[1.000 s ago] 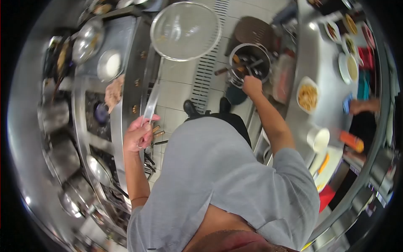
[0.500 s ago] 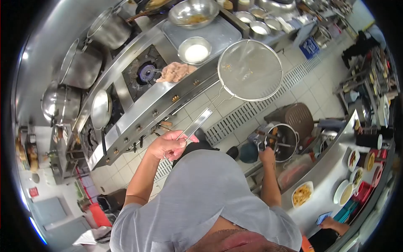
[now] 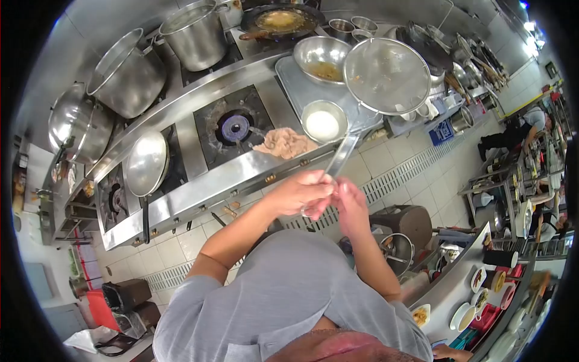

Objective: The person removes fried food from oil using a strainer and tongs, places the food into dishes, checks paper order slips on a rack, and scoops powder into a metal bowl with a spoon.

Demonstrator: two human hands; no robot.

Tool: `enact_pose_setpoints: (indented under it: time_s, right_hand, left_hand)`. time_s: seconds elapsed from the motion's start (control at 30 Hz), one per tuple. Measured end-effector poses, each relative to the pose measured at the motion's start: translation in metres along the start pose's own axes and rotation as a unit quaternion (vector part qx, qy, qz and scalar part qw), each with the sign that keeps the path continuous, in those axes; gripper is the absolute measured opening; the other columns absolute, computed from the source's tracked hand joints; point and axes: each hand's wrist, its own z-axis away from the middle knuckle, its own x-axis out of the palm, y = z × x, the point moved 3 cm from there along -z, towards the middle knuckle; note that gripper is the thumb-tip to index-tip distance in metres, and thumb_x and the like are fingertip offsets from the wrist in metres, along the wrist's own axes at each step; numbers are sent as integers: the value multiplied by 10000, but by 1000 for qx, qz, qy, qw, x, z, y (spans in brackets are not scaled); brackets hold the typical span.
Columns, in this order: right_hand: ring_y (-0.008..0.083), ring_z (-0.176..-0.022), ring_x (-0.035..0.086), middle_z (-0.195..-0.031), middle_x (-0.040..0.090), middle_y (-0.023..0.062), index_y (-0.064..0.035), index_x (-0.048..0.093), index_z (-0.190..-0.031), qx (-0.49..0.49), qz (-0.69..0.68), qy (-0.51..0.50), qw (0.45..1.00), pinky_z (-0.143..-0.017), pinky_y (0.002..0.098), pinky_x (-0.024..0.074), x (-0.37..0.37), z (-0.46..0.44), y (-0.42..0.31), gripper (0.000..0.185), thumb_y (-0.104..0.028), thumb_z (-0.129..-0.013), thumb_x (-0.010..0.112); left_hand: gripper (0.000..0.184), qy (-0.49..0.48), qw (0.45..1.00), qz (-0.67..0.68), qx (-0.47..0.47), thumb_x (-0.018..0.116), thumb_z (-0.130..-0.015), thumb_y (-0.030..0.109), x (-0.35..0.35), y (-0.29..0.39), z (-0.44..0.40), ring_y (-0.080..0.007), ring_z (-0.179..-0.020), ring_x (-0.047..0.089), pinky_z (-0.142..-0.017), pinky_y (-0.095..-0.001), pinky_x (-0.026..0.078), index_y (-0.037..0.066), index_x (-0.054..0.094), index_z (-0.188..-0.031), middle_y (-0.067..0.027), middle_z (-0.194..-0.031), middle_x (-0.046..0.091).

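Observation:
A round mesh strainer (image 3: 387,76) hangs over the edge of the grey tray (image 3: 289,84), partly in front of a steel bowl (image 3: 322,59). My left hand (image 3: 304,194) is closed on the end of its handle. Right beside it, my right hand (image 3: 351,208) has its fingers together at the handle's end; what they hold, if anything, is hidden. Near the hands, a crumpled cloth (image 3: 285,143) lies on the stove edge, next to a small bowl of white contents (image 3: 324,122).
A lit burner (image 3: 234,128) lies left of the cloth. A pan (image 3: 146,164), several large pots (image 3: 128,75) and a wok (image 3: 281,21) stand on the stove. Food bowls (image 3: 463,317) line the right counter, where another person's hand (image 3: 447,352) shows. People stand far right.
My right hand has left the pot at the lower right and come up beside my left hand. The view has turned toward the stove, and the strainer now overlaps the tray and steel bowl.

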Motion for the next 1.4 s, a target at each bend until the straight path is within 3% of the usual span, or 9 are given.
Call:
enact_pose_setpoints:
  time_s: [0.2,0.43,0.57,0.67,0.87,1.17,1.27,1.33,1.4]
  right_hand:
    - [222,-776,697,-1045,698,200,22,609,-1118,69,-86,-17,994,-653,326,573,19,-65,-36,222,-141,-1000,512]
    - [141,-653,619,-780,659,89,17,623,-1012,22,176,143,974,-499,293,458,-91,-150,-60,168,-113,-984,520]
    - [225,-678,661,-746,672,150,30,644,-879,22,455,172,873,-560,369,497,-141,-215,-85,193,-113,-944,532]
    - [392,-710,670,-766,662,236,24,624,-825,-192,704,127,672,-631,490,521,-174,-253,-74,151,-86,-887,541]
    - [474,-812,656,-826,661,281,12,633,-825,-102,771,93,621,-731,546,524,-165,-276,-89,137,-63,-826,518]
    - [507,-810,627,-811,651,301,13,639,-888,-112,698,48,705,-748,564,504,-178,-277,-88,131,-100,-834,601]
    - [255,-573,575,-673,613,131,31,647,-947,113,406,36,906,-518,363,454,-176,-271,-96,175,-128,-880,618]
    - [43,-466,458,-628,538,-9,60,634,-1036,205,224,19,953,-393,191,332,-172,-276,-96,225,-135,-928,604]
    - [59,-462,465,-633,539,-3,61,630,-1050,255,115,-4,960,-396,203,347,-181,-291,-94,231,-136,-936,596]
  left_hand:
    - [232,-41,989,-136,26,569,-1005,277,-25,24,-40,-116,-539,639,-426,-225,432,48,603,-1013,-40,-704,633]
    - [362,10,969,-236,-72,631,-958,406,-61,3,-31,-84,-590,636,-474,-208,446,61,636,-1067,-23,-759,662]
    - [297,149,965,-201,-73,594,-990,320,-91,-3,2,-84,-578,624,-470,-206,432,64,636,-1135,-15,-735,636]
    - [287,231,961,-143,-46,582,-994,311,-110,-16,31,-80,-568,607,-464,-203,418,60,632,-1124,-8,-736,626]
    - [273,333,942,-23,37,562,-1001,258,-115,-42,69,-87,-536,581,-450,-203,401,17,634,-1108,-4,-690,598]
    - [304,393,916,-6,78,578,-994,296,-117,-50,98,-88,-508,560,-444,-205,400,14,649,-1083,4,-660,584]
    - [322,406,910,-3,88,590,-991,321,-117,-50,105,-82,-509,558,-444,-202,396,16,648,-1077,6,-661,585]
    - [327,397,914,4,85,590,-991,325,-117,-51,107,-84,-511,560,-444,-202,395,14,648,-1077,4,-662,585]
    - [331,391,916,-6,86,580,-993,337,-118,-50,106,-95,-490,525,-435,-216,374,21,643,-1071,-9,-649,568]
